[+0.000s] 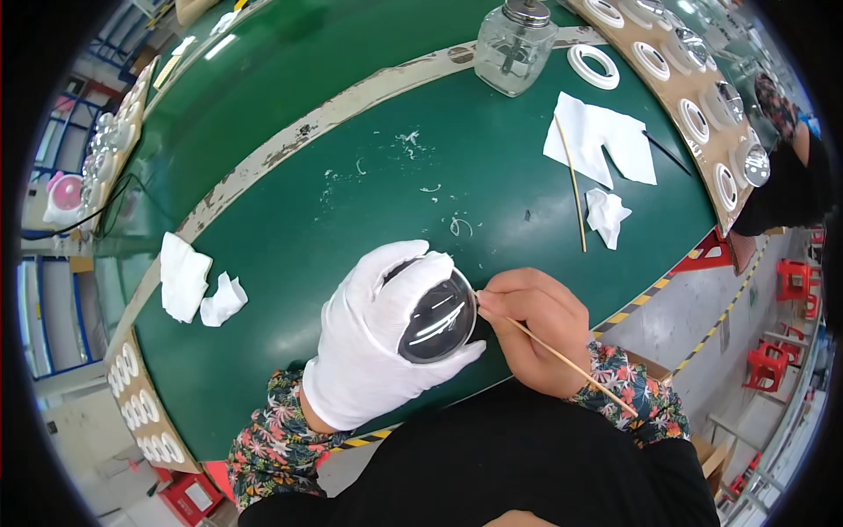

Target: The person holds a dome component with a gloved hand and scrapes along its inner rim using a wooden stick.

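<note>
We observe a round, clear, glossy piece (441, 323), held in the left grip (369, 334) over the tabletop's (272, 290) near side. We note a thin wooden stick (562, 358) in the right grip (540, 332), slanting near-right; its far tip is by the piece's right rim, contact unconfirmed.

We've got two hands, one gloved left hand (364, 351) and one bare right hand (544, 334)! One clear dome (443, 329) between them, one held stick (571, 364), one loose stick (573, 184), so that's two! One glass jar (515, 57), one loose white ring (575, 66), one thin black tool (667, 152). White cloths (183, 279)? We count four, two each side! On the right-hand brown board (672, 92), at least four white rings (683, 116) and at least three more domes (755, 164)!
</note>
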The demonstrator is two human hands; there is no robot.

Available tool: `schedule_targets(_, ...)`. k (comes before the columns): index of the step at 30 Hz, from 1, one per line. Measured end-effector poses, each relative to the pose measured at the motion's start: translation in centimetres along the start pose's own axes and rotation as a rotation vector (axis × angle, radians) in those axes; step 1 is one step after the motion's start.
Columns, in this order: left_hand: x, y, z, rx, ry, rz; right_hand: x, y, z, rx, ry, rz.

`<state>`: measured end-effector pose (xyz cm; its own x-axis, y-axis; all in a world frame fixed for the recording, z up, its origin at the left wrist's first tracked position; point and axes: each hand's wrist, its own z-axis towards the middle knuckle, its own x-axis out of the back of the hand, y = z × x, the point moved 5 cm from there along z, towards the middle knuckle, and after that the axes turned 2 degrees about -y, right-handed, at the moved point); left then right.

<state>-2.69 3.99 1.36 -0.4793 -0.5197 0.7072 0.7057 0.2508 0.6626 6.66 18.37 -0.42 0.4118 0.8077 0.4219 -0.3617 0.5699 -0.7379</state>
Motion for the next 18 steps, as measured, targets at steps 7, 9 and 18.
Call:
schedule_targets(7, 0.06, 0.07, 0.30, -0.020, 0.008, 0.033, 0.31, -0.26, -0.34, -0.008, 0.009, 0.020)
schedule_targets(9, 0.00, 0.17, 0.32, -0.019, 0.003, 0.032, 0.36, -0.21, -0.33, -0.006, -0.003, 0.020)
schedule_targets(18, 0.00, -0.15, 0.11, 0.017, -0.038, 0.011, 0.11, -0.09, -0.23, -0.005, 0.002, 0.024)
